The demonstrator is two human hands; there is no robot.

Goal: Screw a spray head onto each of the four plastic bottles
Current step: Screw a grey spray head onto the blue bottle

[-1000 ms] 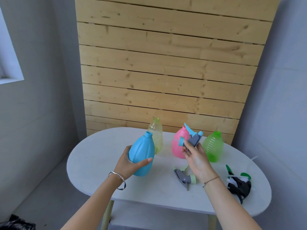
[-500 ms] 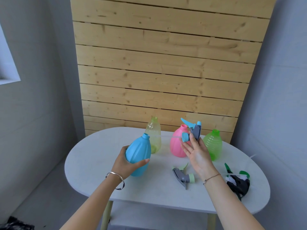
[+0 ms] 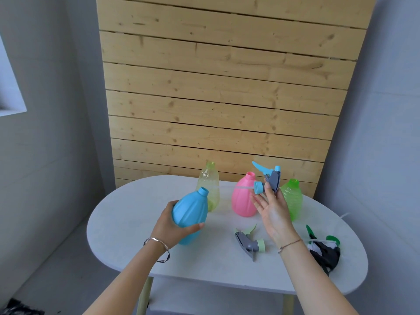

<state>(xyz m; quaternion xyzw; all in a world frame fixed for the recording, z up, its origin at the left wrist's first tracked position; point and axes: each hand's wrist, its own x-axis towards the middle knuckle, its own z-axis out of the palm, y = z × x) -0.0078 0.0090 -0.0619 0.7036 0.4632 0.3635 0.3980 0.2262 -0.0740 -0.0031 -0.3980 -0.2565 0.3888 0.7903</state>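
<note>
White table | left grip around blue bottle | right grip pinching spray head

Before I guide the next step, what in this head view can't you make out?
- Spray heads in the dark pile, head view: overlapping and tangled, count unclear.
- Dip tube of the blue spray head held by the right hand: thin, pale, its end unclear.
- Blue bottle base: hidden by the left hand.
- Green bottle: partly behind the right hand.

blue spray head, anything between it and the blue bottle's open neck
Nothing visible. The blue spray head, in the right hand, has open air across to the blue bottle, which the left hand holds tilted.
</note>
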